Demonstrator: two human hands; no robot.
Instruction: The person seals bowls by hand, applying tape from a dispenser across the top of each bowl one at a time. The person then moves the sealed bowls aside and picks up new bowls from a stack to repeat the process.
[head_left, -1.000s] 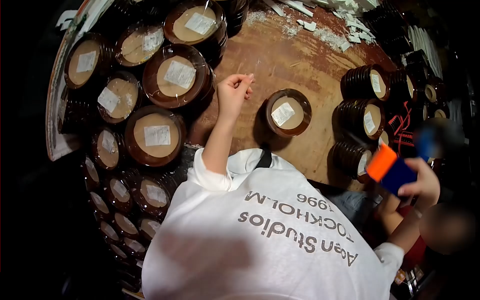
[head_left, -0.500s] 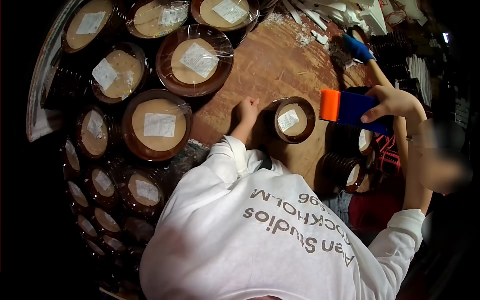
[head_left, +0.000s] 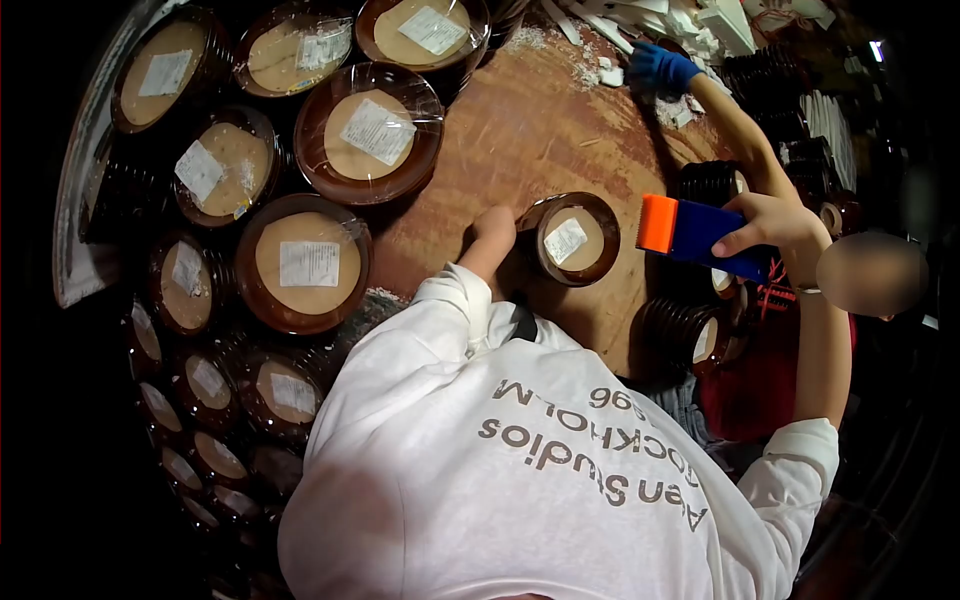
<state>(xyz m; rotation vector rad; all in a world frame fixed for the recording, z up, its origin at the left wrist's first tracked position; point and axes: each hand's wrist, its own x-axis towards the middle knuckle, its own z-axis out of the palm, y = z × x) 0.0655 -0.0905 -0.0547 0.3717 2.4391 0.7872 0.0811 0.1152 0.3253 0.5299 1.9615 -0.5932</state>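
Note:
My right hand [head_left: 765,225] grips a blue and orange tape dispenser [head_left: 705,235], its serrated orange end pointing left. The dispenser is held to the right of a short stack of brown dishes [head_left: 612,240], and a gap shows between them. The top dish has a tan centre with a white label [head_left: 566,241] on it. Close by the left side of that stack, my left hand [head_left: 494,232] is closed with its fingers curled. Whether it touches the rim, or has anything in its fingers, I cannot make out.
Many stacks of plastic-wrapped brown dishes [head_left: 303,262] fill the left side. More dish stacks [head_left: 680,328] stand at the right. Across the wooden table [head_left: 520,130], another person's blue-gloved hand [head_left: 662,70] is near white scraps [head_left: 610,72].
My left hand has come right against or near the dish stack's left side. The dispenser has dropped slightly in view. The co-worker's gloved hand has moved left, towards the scraps.

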